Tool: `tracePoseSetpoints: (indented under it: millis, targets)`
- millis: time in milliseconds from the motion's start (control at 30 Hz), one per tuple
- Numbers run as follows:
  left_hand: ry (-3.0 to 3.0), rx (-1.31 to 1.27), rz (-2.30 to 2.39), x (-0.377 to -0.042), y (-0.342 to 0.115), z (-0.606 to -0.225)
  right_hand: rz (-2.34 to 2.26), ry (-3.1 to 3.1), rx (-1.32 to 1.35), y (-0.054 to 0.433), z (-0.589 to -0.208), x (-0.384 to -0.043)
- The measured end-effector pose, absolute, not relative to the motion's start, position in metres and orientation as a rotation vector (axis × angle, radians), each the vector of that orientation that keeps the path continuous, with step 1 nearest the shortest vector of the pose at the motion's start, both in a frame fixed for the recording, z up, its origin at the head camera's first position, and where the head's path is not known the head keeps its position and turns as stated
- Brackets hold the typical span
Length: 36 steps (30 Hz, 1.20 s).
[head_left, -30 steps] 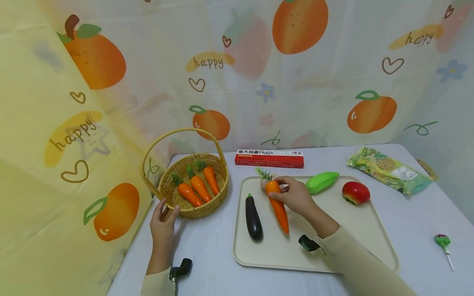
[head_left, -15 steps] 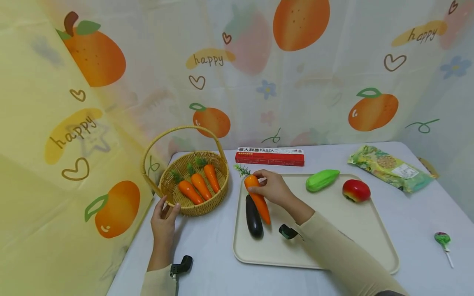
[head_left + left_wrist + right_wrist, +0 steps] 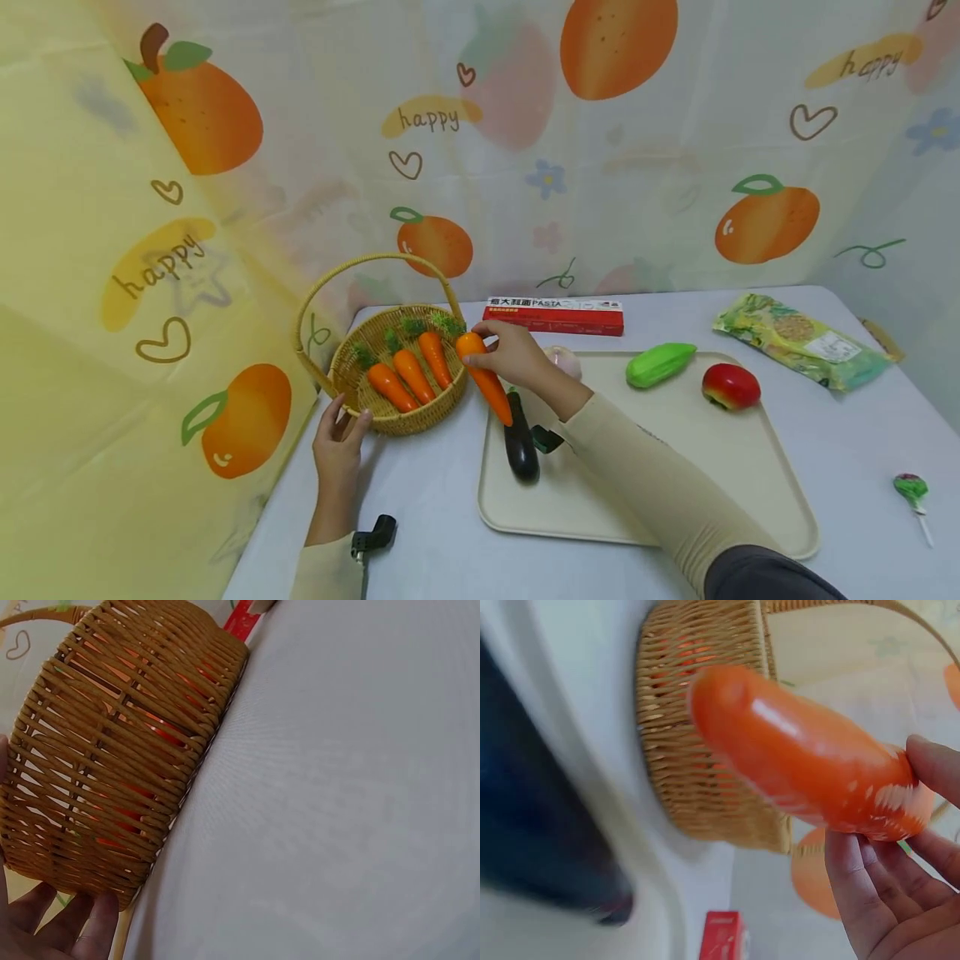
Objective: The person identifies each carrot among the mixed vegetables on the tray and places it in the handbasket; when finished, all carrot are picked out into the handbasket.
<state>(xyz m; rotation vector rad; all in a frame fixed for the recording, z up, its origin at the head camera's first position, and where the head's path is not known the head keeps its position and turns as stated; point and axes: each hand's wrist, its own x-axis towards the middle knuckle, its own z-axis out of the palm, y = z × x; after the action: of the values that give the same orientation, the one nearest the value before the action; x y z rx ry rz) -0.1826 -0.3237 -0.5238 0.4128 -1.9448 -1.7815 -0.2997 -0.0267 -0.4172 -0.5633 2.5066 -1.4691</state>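
Note:
An orange carrot (image 3: 485, 379) with green leafy tops is pinched near its thick end by my right hand (image 3: 513, 354), just off the basket's right rim. In the right wrist view the carrot (image 3: 802, 750) points its tip toward the camera, with thumb and fingers around its thick end. My left hand (image 3: 339, 442) holds the near-left side of the wicker basket (image 3: 420, 423); in the left wrist view its fingertips (image 3: 97, 922) lie against the woven wall. Several carrots (image 3: 412, 375) lie inside the basket, side by side, leaves toward the back.
A beige tray (image 3: 600, 521) bears an eggplant (image 3: 521, 442), a partly hidden garlic bulb (image 3: 564, 362), a green ridged vegetable (image 3: 660, 365) and a red fruit (image 3: 731, 387). Behind stands a pasta box (image 3: 555, 317). A printed bag (image 3: 802, 340) and a lollipop (image 3: 912, 492) lie right.
My right hand has carried the carrot leftward from over the tray, past the eggplant, to the basket's right rim. My left hand has stayed at the basket.

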Motion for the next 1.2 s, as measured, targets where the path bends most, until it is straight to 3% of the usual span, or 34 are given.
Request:
tracePoseSetpoints:
  millis: [267,500,1200]
  targets:
    - [-1.961,0.423,-1.769,-0.181,-0.322,-0.520,-1.461,2.523,-0.712,-0.066,-0.396,-0.322]
    - [-1.984,0.446,-1.757,-0.181,-0.324,-0.523,-1.638,2.485,-0.684,-0.095,-0.396,-0.332]
    - [-1.962,0.453,-1.845,-0.176,-0.321,-0.509,-1.616,2.534,-0.621,-0.132,-0.434,-0.350]
